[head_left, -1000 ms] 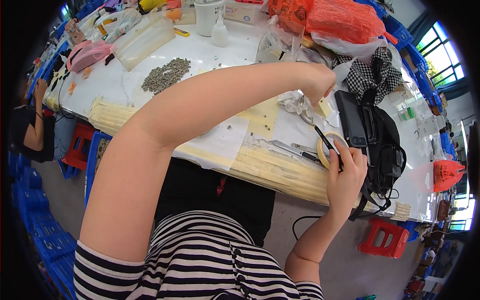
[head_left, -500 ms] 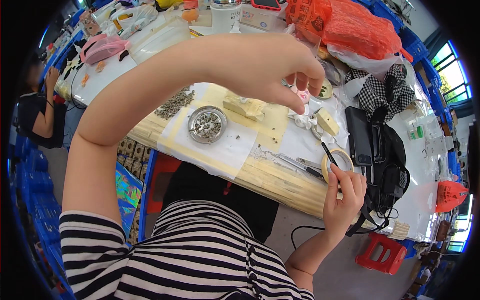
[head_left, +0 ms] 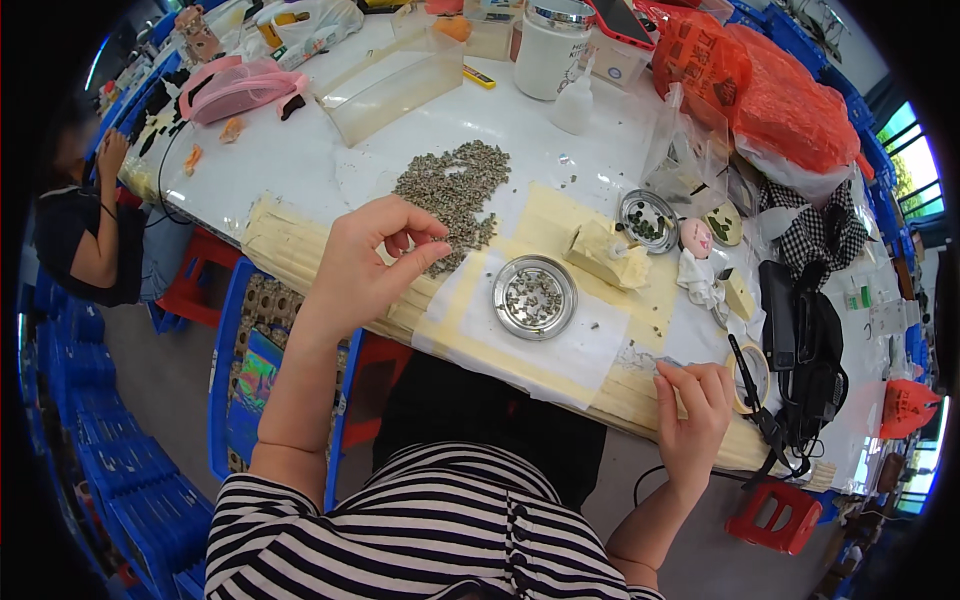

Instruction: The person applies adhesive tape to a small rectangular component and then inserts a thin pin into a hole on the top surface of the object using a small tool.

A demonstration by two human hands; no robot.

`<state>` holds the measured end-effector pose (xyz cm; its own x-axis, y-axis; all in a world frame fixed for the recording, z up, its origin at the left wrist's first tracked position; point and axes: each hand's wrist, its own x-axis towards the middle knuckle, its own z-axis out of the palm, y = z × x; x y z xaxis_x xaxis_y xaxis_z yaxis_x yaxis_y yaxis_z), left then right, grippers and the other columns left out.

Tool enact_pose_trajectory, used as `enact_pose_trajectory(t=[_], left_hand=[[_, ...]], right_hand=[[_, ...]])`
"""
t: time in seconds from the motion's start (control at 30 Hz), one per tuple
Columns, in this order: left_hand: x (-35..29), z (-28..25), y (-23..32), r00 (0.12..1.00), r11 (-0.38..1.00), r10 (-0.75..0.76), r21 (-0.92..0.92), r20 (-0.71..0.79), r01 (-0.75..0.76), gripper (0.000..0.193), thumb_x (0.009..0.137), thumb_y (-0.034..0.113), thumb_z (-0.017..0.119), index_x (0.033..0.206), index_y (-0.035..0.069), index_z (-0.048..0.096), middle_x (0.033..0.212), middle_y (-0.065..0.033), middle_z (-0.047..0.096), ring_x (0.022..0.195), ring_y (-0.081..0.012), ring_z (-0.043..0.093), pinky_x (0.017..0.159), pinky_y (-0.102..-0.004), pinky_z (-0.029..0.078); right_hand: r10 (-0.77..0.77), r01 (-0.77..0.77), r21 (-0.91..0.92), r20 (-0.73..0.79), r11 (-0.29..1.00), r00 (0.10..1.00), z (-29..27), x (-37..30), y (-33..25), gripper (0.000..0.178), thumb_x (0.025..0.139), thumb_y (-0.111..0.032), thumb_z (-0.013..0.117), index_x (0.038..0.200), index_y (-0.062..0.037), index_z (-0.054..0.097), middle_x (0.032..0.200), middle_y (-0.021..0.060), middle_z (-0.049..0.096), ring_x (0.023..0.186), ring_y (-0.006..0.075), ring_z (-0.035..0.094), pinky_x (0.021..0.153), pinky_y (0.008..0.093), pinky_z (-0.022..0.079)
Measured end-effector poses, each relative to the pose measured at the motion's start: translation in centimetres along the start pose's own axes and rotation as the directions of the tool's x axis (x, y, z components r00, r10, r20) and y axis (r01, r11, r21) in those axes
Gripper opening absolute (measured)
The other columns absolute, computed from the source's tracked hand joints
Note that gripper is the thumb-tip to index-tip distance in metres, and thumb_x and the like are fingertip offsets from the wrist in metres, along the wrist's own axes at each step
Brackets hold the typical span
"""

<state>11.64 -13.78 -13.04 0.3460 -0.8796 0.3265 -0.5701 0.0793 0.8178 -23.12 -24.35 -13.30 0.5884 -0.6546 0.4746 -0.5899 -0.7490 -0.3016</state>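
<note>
My left hand (head_left: pixel 372 255) hovers at the near edge of a pile of small grey-brown pieces (head_left: pixel 455 190). Its thumb and index finger curve toward each other, a small gap apart, with nothing visible between them. Right of it, a round metal dish (head_left: pixel 535 297) holds more such pieces on white paper. Over the table's front edge at the right, my right hand (head_left: pixel 697 415) has its thumb and fingertips drawn together. What they grip, if anything, I cannot make out. Close by lie a roll of tape (head_left: pixel 757 375) and a thin black stick (head_left: pixel 742 368).
A pale yellow block (head_left: pixel 608 255) and a second dish with dark green pieces (head_left: pixel 648 220) stand beyond the metal dish. At the back are a white cup (head_left: pixel 550 55), a clear tray (head_left: pixel 395 85) and red bags (head_left: pixel 790 90). A person (head_left: pixel 85 220) sits at far left.
My left hand has swung from the right side of the table back left to the pile. My right hand has shifted slightly in the view, which has turned left.
</note>
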Motion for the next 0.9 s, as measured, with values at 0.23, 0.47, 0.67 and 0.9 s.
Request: enact_pose_trajectory(t=[0.23,0.47,0.67,0.9], left_hand=[[0.7,0.7,-2.5,0.982,0.966,0.187,0.179,0.012,-0.186,0.017,0.076,0.005,0.077,0.092,0.002,0.071,0.082,-0.0078,0.06,0.077,-0.0223,0.055,0.069,-0.0316,0.044],[0.7,1.7,-2.5,0.978,0.943,0.205,0.259,0.04,-0.208,0.019,0.075,0.005,0.078,0.092,0.002,0.072,0.083,-0.0072,0.058,0.082,-0.0241,0.054,0.071,-0.0334,0.044],[0.5,1.9,-2.6,0.978,0.934,0.21,0.294,0.01,-0.203,0.016,0.076,0.005,0.077,0.09,0.002,0.071,0.082,-0.0071,0.057,0.081,-0.0246,0.054,0.07,-0.0342,0.044],[0.9,1.8,-2.3,0.97,0.917,0.241,0.322,0.021,-0.235,0.014,0.076,0.003,0.076,0.089,0.002,0.07,0.082,-0.0077,0.058,0.08,-0.025,0.054,0.071,-0.0348,0.044]], right_hand=[[0.132,-0.122,-0.291,0.015,0.949,0.991,-1.2,-0.5,0.4,0.014,0.081,-0.004,0.07,0.095,-0.0035,0.069,0.085,0.0075,0.059,0.082,0.0262,0.055,0.075,0.038,0.043],[0.139,-0.125,-0.315,0.025,0.941,0.99,-1.8,0.4,0.1,0.018,0.08,-0.005,0.071,0.098,-0.0037,0.069,0.088,0.0066,0.061,0.087,0.0261,0.057,0.078,0.0392,0.044],[0.13,-0.084,-0.347,0.111,0.934,0.985,-2.1,-0.3,1.6,0.019,0.079,-0.006,0.072,0.098,-0.0038,0.07,0.092,0.0056,0.062,0.091,0.0265,0.057,0.082,0.0411,0.044],[0.093,-0.07,-0.352,0.05,0.933,0.994,-1.4,-0.5,1.7,0.017,0.079,-0.006,0.072,0.097,-0.0037,0.071,0.09,0.0058,0.063,0.088,0.0263,0.057,0.079,0.0393,0.044]])
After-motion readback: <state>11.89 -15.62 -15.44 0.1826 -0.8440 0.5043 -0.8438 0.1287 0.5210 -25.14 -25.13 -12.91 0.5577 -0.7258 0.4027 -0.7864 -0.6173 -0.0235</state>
